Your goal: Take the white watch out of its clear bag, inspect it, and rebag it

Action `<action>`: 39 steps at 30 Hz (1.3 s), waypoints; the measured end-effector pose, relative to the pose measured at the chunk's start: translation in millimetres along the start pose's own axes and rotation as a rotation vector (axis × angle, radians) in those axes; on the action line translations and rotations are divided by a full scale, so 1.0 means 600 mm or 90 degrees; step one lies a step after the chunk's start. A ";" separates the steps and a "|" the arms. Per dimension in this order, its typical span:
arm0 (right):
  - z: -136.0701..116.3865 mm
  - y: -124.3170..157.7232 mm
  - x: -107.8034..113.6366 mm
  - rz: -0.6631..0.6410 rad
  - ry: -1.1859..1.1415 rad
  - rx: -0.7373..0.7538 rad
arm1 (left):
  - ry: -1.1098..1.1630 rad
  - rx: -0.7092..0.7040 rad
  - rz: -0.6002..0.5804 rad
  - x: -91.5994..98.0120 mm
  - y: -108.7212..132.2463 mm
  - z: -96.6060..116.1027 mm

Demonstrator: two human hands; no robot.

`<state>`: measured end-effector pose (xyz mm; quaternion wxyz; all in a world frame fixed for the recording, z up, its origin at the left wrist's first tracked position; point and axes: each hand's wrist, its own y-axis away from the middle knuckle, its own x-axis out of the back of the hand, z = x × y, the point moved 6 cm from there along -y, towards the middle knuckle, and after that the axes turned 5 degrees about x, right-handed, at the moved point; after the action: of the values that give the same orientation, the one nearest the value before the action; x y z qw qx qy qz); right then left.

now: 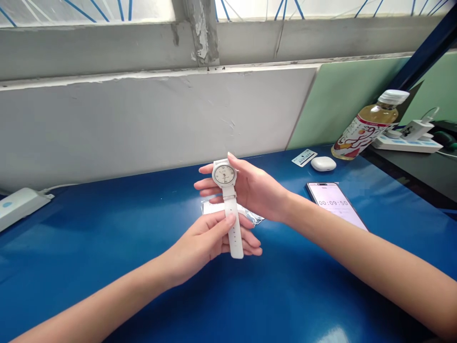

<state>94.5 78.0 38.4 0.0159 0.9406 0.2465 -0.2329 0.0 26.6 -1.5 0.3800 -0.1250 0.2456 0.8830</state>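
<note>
White and slim, the watch (224,175) is at the middle of the frame, held above the blue bench (107,228), its round dial facing you and its strap (235,243) running down toward the lower edge. Your right hand (253,186) comes in from the right, its grip closed around the watch's case: the thumb rests by the upper edge, and the fingers pass behind and show at the left side. Your left hand (210,233), reaching in from the lower left, has its grip pinching the strap, thumb on top and fingers underneath, and the strap's free end juts out below your thumb. Behind your hands you have a clear plastic packet (254,217) on the bench, partly hidden by them

Right of centre, a phone (330,202) lies screen up showing 00:09:50, its lower part covered by your right forearm. Above it you see a rounded white case (323,164) beside a small card (304,157). At the upper right a bottle (364,131) with a white cap slants in your view, near a white power strip (407,144). At the left edge is a white box (23,207) with a cable (60,186)
</note>
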 end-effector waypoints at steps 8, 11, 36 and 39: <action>0.014 -0.001 0.008 0.069 -0.179 -0.107 | 0.153 0.058 -0.029 0.006 -0.002 -0.002; 0.020 -0.003 0.018 0.124 -0.187 -0.114 | 0.129 0.033 0.001 0.012 -0.004 0.000; 0.024 -0.001 0.025 0.169 -0.177 -0.115 | 0.104 -0.028 0.024 0.020 -0.006 0.001; 0.015 0.000 0.032 0.196 -0.136 -0.094 | 0.105 -0.038 0.054 0.028 -0.006 0.005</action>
<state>105.7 85.3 21.6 0.1462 0.9333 0.1134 -0.3078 -8.8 40.5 -7.0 0.3166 -0.1982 0.2547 0.8920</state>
